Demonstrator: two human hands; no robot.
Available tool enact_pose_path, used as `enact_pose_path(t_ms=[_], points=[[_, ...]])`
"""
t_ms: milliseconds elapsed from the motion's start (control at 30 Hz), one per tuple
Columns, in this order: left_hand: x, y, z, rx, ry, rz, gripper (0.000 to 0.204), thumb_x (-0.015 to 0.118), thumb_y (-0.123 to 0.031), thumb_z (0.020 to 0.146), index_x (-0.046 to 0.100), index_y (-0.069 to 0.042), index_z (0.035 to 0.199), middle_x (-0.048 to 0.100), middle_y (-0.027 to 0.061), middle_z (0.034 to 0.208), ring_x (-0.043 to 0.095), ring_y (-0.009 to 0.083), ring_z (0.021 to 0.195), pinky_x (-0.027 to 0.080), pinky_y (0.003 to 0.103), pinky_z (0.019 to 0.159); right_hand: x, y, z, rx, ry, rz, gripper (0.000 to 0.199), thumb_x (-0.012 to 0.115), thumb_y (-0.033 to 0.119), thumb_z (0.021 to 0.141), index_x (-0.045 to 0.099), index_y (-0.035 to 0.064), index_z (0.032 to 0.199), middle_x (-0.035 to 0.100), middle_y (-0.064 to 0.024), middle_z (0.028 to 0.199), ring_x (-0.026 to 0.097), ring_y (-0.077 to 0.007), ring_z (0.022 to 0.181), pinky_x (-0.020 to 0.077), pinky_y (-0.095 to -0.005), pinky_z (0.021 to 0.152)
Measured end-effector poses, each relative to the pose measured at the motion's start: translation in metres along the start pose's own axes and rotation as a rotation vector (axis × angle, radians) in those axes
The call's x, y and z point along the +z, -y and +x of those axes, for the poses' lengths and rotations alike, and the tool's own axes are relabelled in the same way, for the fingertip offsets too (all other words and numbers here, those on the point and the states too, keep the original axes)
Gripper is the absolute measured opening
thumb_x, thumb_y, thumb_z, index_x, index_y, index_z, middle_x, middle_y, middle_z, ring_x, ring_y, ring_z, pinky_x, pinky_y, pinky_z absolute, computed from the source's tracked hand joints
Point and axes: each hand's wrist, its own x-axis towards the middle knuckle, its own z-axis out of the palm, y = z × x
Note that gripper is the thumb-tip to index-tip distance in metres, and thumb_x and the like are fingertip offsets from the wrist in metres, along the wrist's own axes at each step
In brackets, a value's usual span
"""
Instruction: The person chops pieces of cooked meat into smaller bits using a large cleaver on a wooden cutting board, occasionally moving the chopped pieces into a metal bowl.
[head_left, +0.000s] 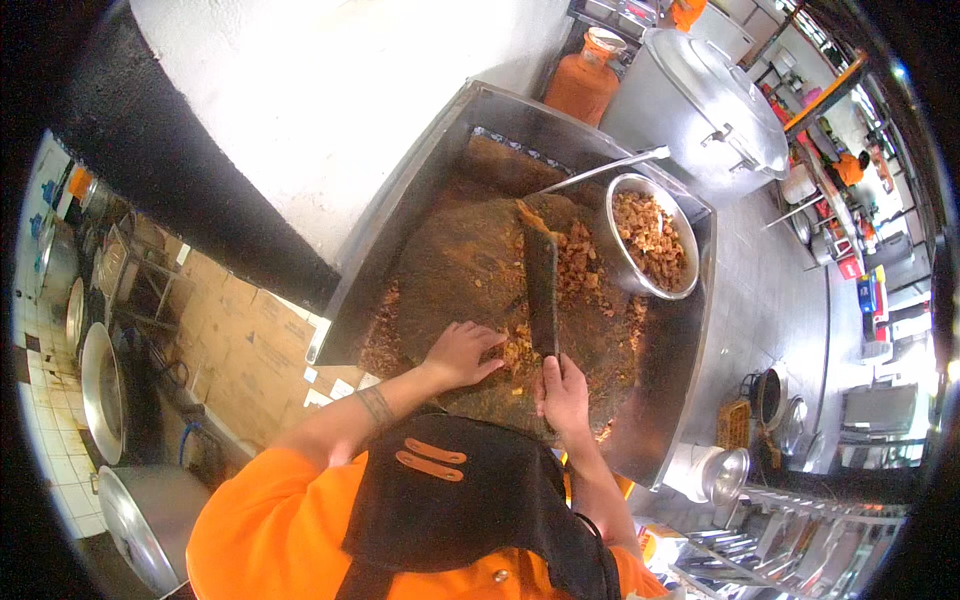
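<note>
My right hand (562, 395) is wrapped round the handle of a large cleaver (541, 290). Its long dark blade points away from me across a round wooden chopping block (450, 260). My left hand (465, 352) rests low over the block, left of the blade, its fingers apart beside a small heap of chopped meat (521, 352). More brown meat pieces (578, 262) lie to the right of the blade. At the block's far right stands a metal bowl (688, 285) filled with chopped meat.
A metal-walled bin (420, 165) surrounds the block. A long metal handle (610, 168) slants over its far side. Beyond stand a big lidded pot (660, 110) and an orange gas cylinder (582, 85). A white wall (270, 110) rises at left; people work far right.
</note>
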Motion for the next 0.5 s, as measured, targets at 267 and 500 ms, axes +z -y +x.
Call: enact_pose_path(t_ms=[267,500], points=[[0.007,0.005,0.004,-0.061,0.112,-0.087,0.036,0.065,-0.041,0.094,0.072,-0.013,0.115,0.072,0.0063,0.11,0.062,0.0285,0.111,0.043,0.047,0.099,-0.002,0.023,-0.025,-0.189,-0.057,0.104,0.039,0.044,0.036,0.109,0.052,0.0034,0.09,0.052,-0.0015,0.061,0.05,-0.0105,0.048,0.0398,-0.0262,0.046],[0.017,0.012,0.003,-0.001,-0.012,-0.023,0.026,0.072,-0.038,0.089,0.076,-0.014,0.1,0.074,0.0033,0.102,0.064,0.0263,0.103,0.047,0.043,0.093,0.014,-0.059,0.021,0.148,0.033,-0.207,0.044,0.043,0.043,0.109,0.052,0.0028,0.094,0.05,-0.0036,0.057,0.049,-0.0162,0.039,0.0394,-0.0333,0.038]])
